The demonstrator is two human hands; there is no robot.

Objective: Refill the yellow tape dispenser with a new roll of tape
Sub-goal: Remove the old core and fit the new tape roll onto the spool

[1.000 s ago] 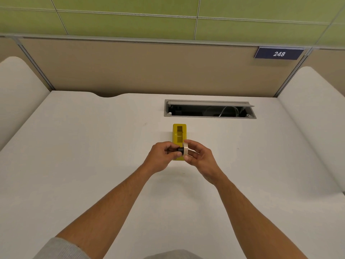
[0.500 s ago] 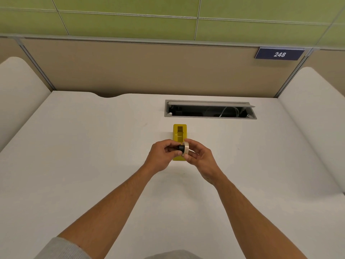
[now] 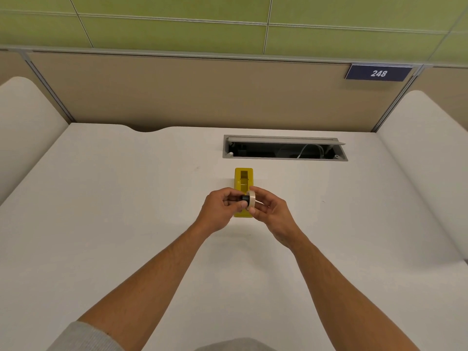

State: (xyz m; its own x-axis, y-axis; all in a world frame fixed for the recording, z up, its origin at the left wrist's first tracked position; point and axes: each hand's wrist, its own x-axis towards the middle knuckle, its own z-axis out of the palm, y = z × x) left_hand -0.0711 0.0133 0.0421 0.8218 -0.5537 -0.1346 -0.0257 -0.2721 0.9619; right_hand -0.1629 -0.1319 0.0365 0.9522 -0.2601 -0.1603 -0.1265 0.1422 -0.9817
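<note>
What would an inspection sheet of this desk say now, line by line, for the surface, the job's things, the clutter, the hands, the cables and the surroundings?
Surface: white desk top, bare apart from the job's things.
Job's things: yellow plastic tape dispenser stands on the desk, its roll bay empty; pale roll of tape and black round core are held above its near end, the core meeting the roll's hole.
Clutter: nothing seen.
Hands: left hand pinches the core; right hand holds the roll by its rim.
Cables: pale cables lie inside the open grey cable hatch, behind the dispenser.
Surroundings: beige partition with a dark blue sign reading 248; green panels above.
</note>
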